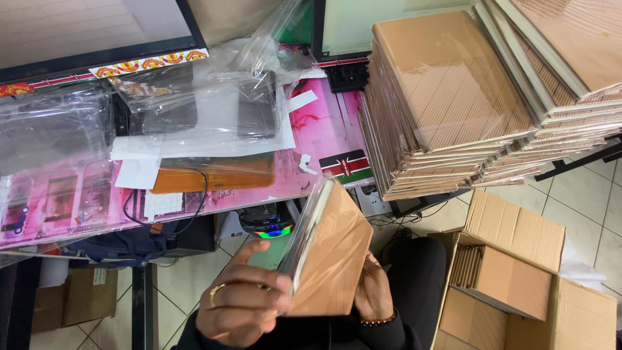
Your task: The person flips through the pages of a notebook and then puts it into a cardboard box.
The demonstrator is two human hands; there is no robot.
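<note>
I hold a thin stack of brown flat panels wrapped in clear plastic [330, 253] upright over my lap. My left hand [243, 301], with a gold ring on one finger, grips the stack's lower left edge, thumb raised. My right hand [374, 291], with a beaded bracelet at the wrist, supports the stack from behind on the right. A tall stack of similar brown panels in clear wrap [440, 104] rests on the desk to the right, apart from my hands.
The pink-topped desk [324, 129] carries clear plastic bags [194, 97], a dark tablet-like slab [256, 104], an orange pad [214, 178] and two monitors. An open cardboard box [512, 279] with more panels stands on the tiled floor at right. A glowing device [269, 223] sits under the desk.
</note>
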